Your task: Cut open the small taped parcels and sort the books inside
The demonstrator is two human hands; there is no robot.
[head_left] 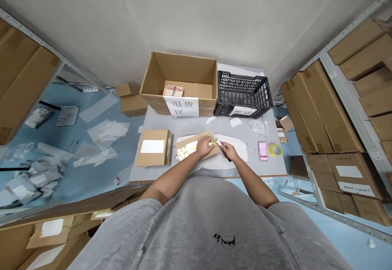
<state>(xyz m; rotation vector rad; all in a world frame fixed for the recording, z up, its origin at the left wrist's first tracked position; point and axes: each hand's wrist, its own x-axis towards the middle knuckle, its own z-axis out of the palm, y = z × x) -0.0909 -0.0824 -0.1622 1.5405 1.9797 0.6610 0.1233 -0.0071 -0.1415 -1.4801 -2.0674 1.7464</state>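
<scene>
On the table lies a flat brown cardboard parcel [185, 142] with a white-and-yellow label on its near left part. My left hand [203, 146] is closed at its right part, fingers bent onto a bit of yellowish tape [212, 142] at the edge. From the right, my right hand [230, 151] grips a slim black-and-red cutter [219, 142]. Its tip points up and left, close to the tape and my left fingers. Whether the blade touches the parcel is too small to tell. Beneath the parcel is a white sheet [239, 149].
Left of the parcel sits a closed carton [168, 136]. Behind stand a large open carton [150, 102] holding a small box [173, 90], and a black plastic crate [269, 98]. To the right lie a pink phone-like object [262, 151], a tape roll [272, 149] and bubble wrap [259, 127].
</scene>
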